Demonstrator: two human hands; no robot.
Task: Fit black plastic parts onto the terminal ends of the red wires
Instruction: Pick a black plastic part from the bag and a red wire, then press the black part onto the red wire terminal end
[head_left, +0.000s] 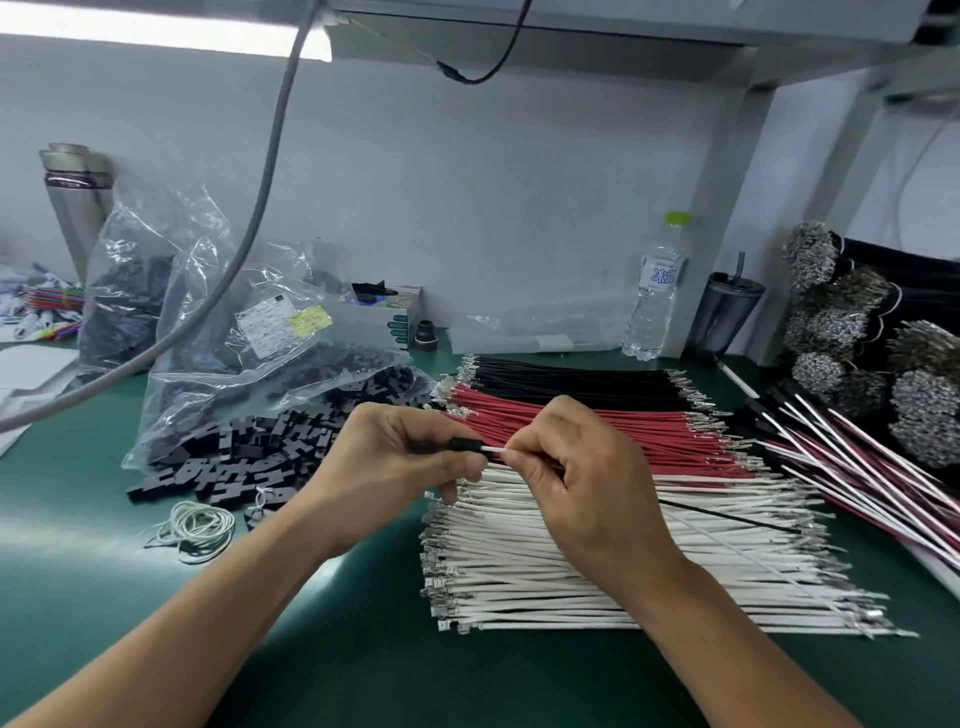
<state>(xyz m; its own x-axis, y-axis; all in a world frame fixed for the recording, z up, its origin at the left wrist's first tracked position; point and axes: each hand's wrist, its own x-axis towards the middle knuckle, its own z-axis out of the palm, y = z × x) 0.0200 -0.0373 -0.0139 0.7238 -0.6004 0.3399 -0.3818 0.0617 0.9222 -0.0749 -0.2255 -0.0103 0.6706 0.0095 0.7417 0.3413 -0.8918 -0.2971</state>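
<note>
My left hand (395, 457) grips a small black plastic part (470, 447) above the wire stacks. My right hand (571, 467) pinches a white wire (496, 451) right where its end enters that part. A black wire (727, 514) also trails from under my right hand toward the right. Below lie three flat stacks with metal terminals: red wires (623, 431) in the middle, black wires (571, 379) behind, white wires (545, 571) in front. Loose black plastic parts (244, 457) form a pile at the left.
Clear bags of black parts (234, 353) stand behind the pile. A coil of white string (195, 530) lies on the green mat (363, 649). At the right are finished wire sets (857, 467) and wire bundles (857, 338). A water bottle (657, 291) and a dark cup (727, 312) stand at the back.
</note>
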